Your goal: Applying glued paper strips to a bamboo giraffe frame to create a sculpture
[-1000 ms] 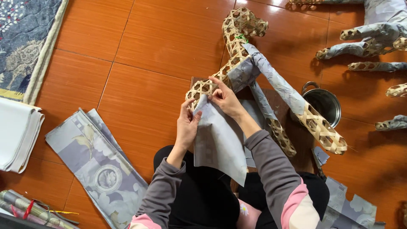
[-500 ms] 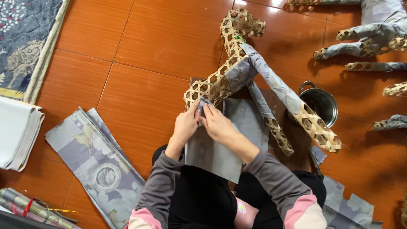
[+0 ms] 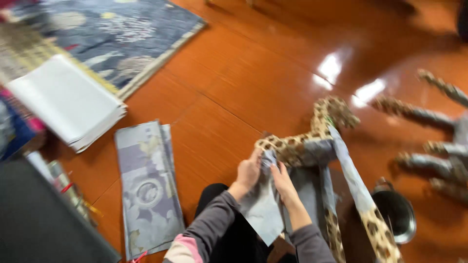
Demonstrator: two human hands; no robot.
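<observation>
1. Paper sheet (image 3: 263, 207), grey-blue, sits low in the frame just right of centre; we see both hands pressing its upper edge against the leopard-patterned frame (image 3: 297, 146).
2. Our left hand (image 3: 247, 171) pinches the sheet's top corner, fingers closed on the paper where it meets the spotted limb.
3. Our right hand (image 3: 282, 182) lies just beside it, fingers curled onto the same sheet, touching the frame's underside.
4. The frame branches upward to a spotted knob in the centre right and downward to the lower right edge, partly wrapped in grey paper.
5. A metal pot (image 3: 397, 214) stands near the frame's lower limb, at the lower right.
6. Printed grey sheets (image 3: 146, 190) lie on the orange floor (image 3: 234, 83), lower left of centre.
7. A white paper stack (image 3: 66, 100) rests at the left, touching a blue patterned rug (image 3: 117, 34) in the upper left.
8. More spotted, paper-wrapped limbs (image 3: 434, 141) blur along the right edge.
</observation>
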